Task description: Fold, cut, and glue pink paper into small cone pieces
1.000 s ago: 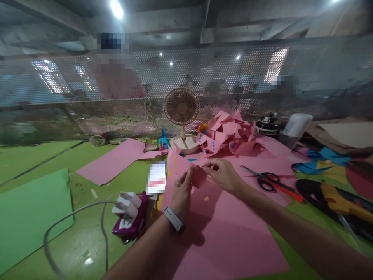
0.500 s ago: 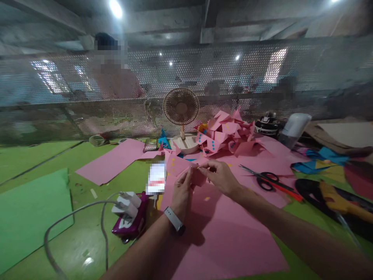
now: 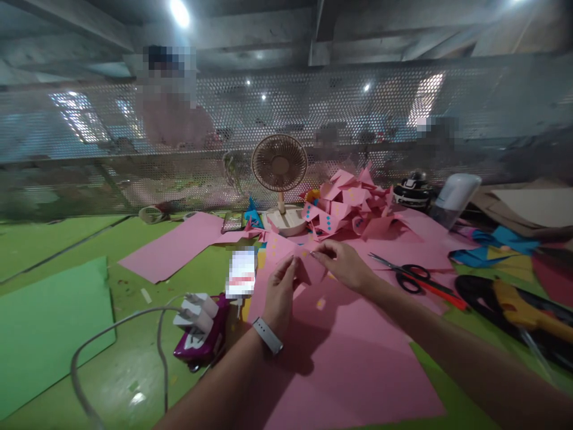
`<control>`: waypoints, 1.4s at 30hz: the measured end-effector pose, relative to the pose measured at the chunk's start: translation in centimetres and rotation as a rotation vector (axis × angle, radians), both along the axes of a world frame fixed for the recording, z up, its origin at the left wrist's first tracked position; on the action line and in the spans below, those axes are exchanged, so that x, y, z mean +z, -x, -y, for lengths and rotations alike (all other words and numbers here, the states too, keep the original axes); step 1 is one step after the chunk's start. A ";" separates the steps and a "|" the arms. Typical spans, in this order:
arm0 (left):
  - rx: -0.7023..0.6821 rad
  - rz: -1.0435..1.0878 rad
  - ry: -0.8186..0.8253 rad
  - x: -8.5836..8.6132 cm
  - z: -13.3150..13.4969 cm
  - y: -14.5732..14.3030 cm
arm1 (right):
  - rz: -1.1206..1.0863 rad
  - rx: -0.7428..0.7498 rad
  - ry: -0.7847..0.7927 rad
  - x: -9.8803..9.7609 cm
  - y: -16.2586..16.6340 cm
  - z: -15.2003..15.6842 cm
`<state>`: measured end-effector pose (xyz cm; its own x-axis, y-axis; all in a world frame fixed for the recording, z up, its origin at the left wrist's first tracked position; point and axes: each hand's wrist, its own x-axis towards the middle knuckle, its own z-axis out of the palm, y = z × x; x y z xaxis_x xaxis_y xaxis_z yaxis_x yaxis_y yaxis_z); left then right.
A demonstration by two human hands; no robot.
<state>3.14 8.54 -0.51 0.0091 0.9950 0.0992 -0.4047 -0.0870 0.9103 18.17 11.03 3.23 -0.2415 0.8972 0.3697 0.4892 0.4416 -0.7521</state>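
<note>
Both my hands hold one small folded pink paper piece [image 3: 308, 269] with yellow dots, just above a big pink sheet [image 3: 349, 352] on the green table. My left hand [image 3: 280, 292], a pale watch on its wrist, pinches the piece's left edge. My right hand [image 3: 342, 263] pinches its upper right part with thumb and forefinger. A heap of folded pink paper shapes [image 3: 353, 206] lies behind my hands.
Black-and-red scissors [image 3: 414, 278] lie right of my hands, a yellow glue gun [image 3: 521, 307] farther right. A small fan [image 3: 280, 173] stands at the back. A purple power strip [image 3: 201, 340] with a white charger and cable sits left. Green paper [image 3: 49, 322] lies far left. People sit behind the mesh screen.
My hands and the pink piece have risen slightly and moved a little away from me; the grip is unchanged.
</note>
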 end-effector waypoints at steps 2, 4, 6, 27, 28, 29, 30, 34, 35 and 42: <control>0.040 -0.133 -0.041 0.0 -0.1 0.2 | 0.012 -0.033 -0.026 0.1 -0.2 -0.1; 0.141 -0.281 -0.088 0.1 -0.1 0.4 | 0.027 -0.060 -0.064 0.1 -0.3 -0.1; 0.225 -0.408 -0.143 0.3 -0.1 0.6 | 0.039 -0.090 -0.101 0.1 -0.3 -0.1; 0.044 -0.213 -0.046 0.9 0.2 0.4 | -0.097 0.117 0.158 -0.4 -0.2 -0.3; 0.046 -0.237 -0.033 1.0 0.3 0.4 | -0.113 0.095 0.123 -0.4 -0.2 -0.4; 0.043 -0.259 -0.016 1.0 0.3 0.4 | -0.129 0.087 0.098 -0.4 -0.2 -0.4; 0.036 -0.272 0.002 1.1 0.4 0.5 | -0.144 0.093 0.087 -0.3 -0.2 -0.4; 0.008 -0.247 0.052 1.2 0.4 0.4 | -0.141 0.154 0.082 0.0 -0.2 -0.2; 0.003 -0.239 0.057 1.2 0.4 0.4 | -0.128 0.156 0.078 0.1 -0.2 -0.1; -0.025 -0.216 0.070 0.9 0.3 0.5 | -0.085 0.157 0.069 0.1 -0.2 0.0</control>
<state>2.69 8.20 0.40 0.0479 0.9986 0.0225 -0.2008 -0.0124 0.9796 18.33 11.06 3.34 -0.3512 0.8749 0.3335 0.3519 0.4534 -0.8189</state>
